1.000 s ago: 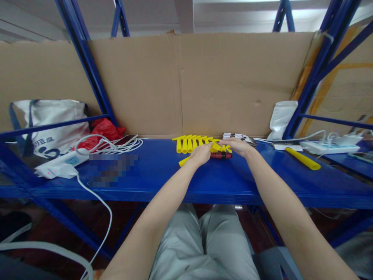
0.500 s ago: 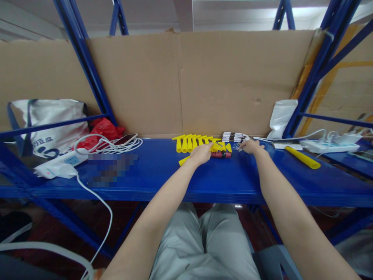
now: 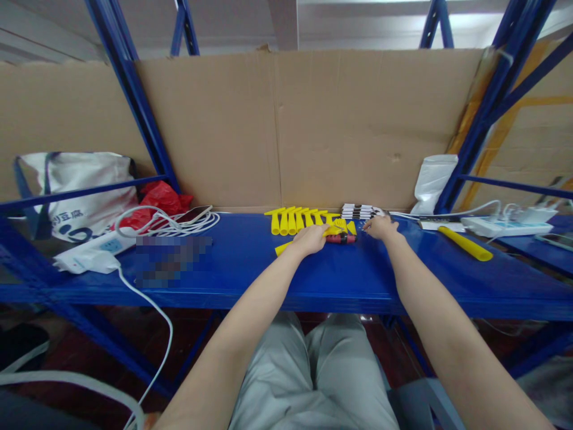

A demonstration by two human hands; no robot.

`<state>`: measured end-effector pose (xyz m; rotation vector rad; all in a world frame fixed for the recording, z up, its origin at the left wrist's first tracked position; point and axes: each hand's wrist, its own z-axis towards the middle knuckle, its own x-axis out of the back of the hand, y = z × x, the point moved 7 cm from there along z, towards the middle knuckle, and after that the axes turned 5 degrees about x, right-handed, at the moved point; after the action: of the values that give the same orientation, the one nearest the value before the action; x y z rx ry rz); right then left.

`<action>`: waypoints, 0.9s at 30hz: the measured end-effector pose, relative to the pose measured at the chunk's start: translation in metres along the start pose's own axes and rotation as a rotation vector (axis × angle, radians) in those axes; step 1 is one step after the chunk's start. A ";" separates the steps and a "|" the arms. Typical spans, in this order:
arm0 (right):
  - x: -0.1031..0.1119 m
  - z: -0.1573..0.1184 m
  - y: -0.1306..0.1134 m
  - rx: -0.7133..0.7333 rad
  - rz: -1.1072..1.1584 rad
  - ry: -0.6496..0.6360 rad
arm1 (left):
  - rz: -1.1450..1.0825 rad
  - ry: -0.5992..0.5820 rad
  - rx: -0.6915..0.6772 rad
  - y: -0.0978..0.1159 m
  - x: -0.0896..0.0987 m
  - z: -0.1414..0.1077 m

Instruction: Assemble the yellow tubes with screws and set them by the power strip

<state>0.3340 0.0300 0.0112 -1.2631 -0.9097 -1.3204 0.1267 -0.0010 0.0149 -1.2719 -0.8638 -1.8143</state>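
My left hand (image 3: 312,239) is closed around a yellow plastic part (image 3: 282,248), whose tube-like end sticks out left of the palm and whose narrow end points right. Several more yellow handle-shaped parts (image 3: 286,222) stand in a row behind this hand. Just right of my left fingers lies a red and black tool (image 3: 344,238), in front of small yellow pieces (image 3: 351,227). My right hand (image 3: 380,227) has its fingertips pinched low over the tabletop, beside tiny whitish bits (image 3: 362,225). Whatever those fingertips hold is too small to make out.
Stacked black-and-white pieces (image 3: 357,211) sit against the cardboard wall (image 3: 349,131). A long yellow tube (image 3: 465,243) and a power strip (image 3: 508,225) lie to the right. At left are another power strip (image 3: 96,248), coiled white cable (image 3: 194,227) and a cloth bag (image 3: 89,185).
My right hand has drawn slightly left and toward me, its fingertips coming together beside the tiny bits. My left hand stays nearly in place, still around the yellow part.
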 end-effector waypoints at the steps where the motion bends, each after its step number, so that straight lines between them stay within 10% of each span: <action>1: 0.000 -0.002 -0.002 0.002 -0.002 -0.008 | 0.001 0.000 -0.001 0.000 0.000 0.000; 27: 0.001 -0.005 -0.027 0.125 -0.152 0.078 | 0.005 0.015 -0.010 0.002 0.001 0.000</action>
<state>0.3070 0.0293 0.0147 -1.0564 -1.0328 -1.3981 0.1282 -0.0026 0.0161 -1.2644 -0.8439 -1.8233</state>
